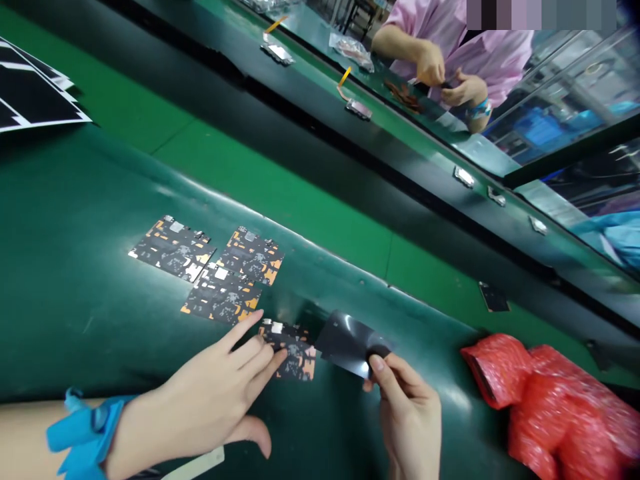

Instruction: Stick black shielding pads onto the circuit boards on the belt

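Note:
My left hand, with a blue strap at the wrist, reaches over the green table with fingers stretched and thumb apart. Its fingertips rest on or just above a dark circuit board with orange patches. Pinched between the thumb and fingers of my right hand is a thin, glossy black sheet, tilted beside that board's right edge. Three similar patterned boards lie flat further up: one at the left, one at the back and one nearest my left hand.
Red bubble-wrapped bundles sit at the right. Beyond the table edge runs a dark conveyor belt carrying small metallic parts. A co-worker in pink handles something across it. Black-and-white sheets lie at the upper left.

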A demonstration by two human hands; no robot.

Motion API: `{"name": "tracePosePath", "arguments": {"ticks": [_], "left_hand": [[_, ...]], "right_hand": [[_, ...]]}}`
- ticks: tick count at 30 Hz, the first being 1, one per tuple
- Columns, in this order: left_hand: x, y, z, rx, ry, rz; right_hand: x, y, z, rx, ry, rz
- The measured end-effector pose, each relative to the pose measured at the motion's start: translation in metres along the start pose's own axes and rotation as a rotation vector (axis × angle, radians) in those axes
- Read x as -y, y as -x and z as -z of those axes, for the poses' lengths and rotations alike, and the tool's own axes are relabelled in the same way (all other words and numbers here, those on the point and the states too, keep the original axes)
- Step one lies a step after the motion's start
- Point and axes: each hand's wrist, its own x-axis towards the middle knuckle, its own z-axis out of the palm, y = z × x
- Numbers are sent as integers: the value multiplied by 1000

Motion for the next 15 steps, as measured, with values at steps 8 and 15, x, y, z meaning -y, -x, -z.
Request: {"name": "tracePosePath", "arguments": {"ticks": [8, 15], "left_hand": [[7, 6, 11, -84, 107, 149], [20, 3, 10, -72, 58, 134]], "right_hand": [[7, 1, -20, 81, 84, -55], [15, -11, -23, 121, 176, -47]]}}
